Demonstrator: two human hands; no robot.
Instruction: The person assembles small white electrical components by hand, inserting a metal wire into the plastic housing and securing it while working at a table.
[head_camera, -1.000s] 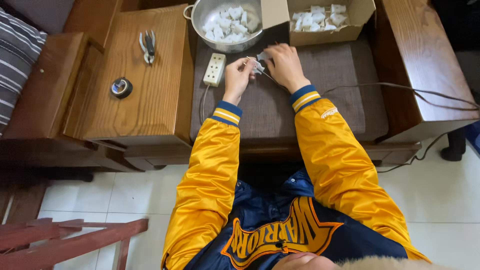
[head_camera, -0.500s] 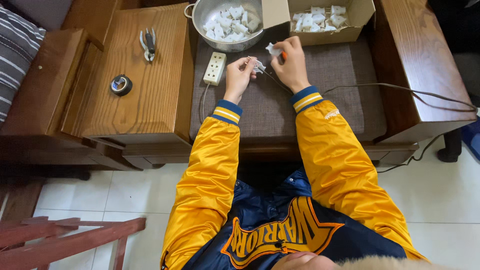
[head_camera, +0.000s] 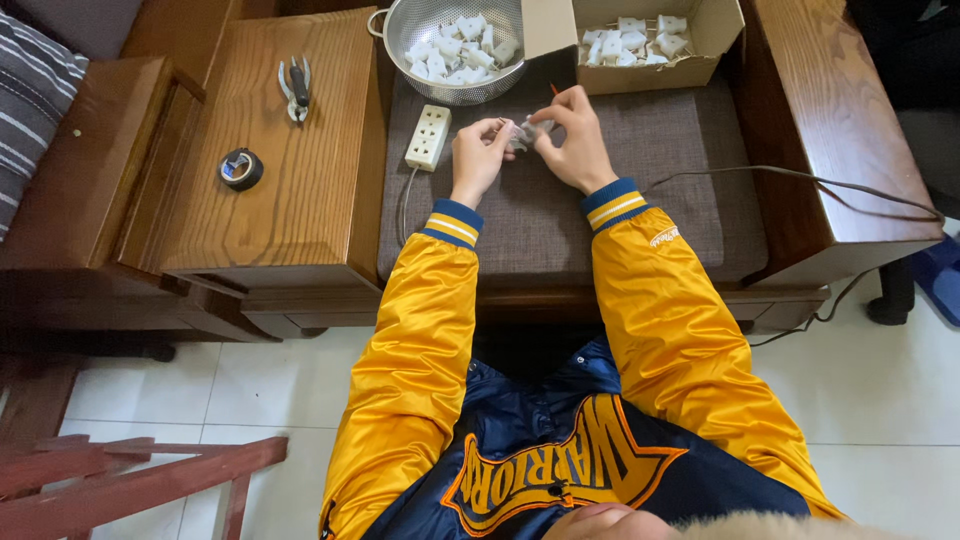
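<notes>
pinching a small white plug part between both hands over a grey cushion, a person in a yellow-sleeved jacket works at a low wooden bench. from the left: a roll of black tape and pliers lie well apart from the work on a side table; a white power strip sits just beside the left hand; the right hand closes on the part's other side, together with a thin orange-tipped tool, perhaps a screwdriver. above, a metal colander and cardboard box hold similar white pieces. the part could slip onto the cushion if either grip loosens, and the cord trailing right could snag a sleeve. fingers hide most of the part; its shape is hard to make out.
</notes>
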